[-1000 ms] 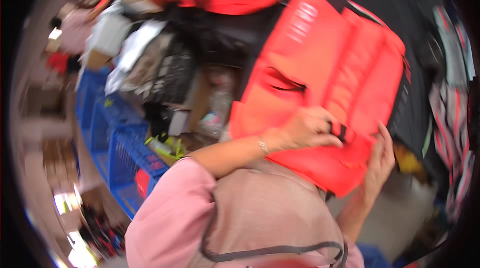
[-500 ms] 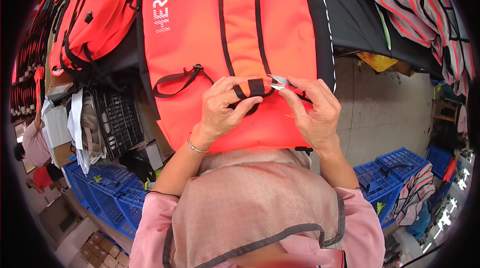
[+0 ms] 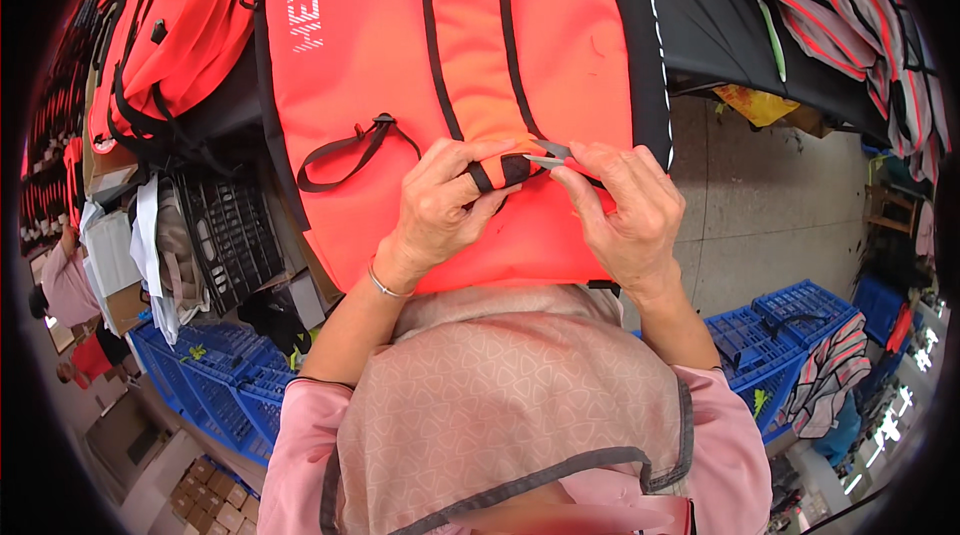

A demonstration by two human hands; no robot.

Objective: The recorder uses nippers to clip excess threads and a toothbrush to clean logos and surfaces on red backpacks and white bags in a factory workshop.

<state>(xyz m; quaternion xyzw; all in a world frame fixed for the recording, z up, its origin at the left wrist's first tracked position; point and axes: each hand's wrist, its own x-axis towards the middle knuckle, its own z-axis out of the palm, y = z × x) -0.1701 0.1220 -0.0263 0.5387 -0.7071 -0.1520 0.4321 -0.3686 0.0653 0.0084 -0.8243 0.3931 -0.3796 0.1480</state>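
Observation:
A bright coral bag (image 3: 350, 85) with black trim lies flat before me, a long padded band (image 3: 470, 45) running down its middle. My left hand (image 3: 435, 200) is closed on the near end of that band, a coral strap loop (image 3: 493, 171) with black edging and a black patch. In my right hand (image 3: 630, 210) is a small pair of thread snips (image 3: 558, 163), gripped between thumb and fingers. Their blade tips point left and meet the black patch beside my left fingertips. Whether they touch a thread is too small to tell.
Another coral bag (image 3: 180, 35) lies at the upper left. Striped grey cloth pieces (image 3: 810, 5) hang at the upper right over a black-covered table (image 3: 710, 25). Blue plastic crates (image 3: 750, 335) stand on both sides of me. A black crate (image 3: 225, 235) is at left, and a person (image 3: 68, 290) is beyond.
The snips' tips have moved slightly left and down onto the black patch. My left hand has tilted the strap loop. The bag sits slightly farther left and up in view.

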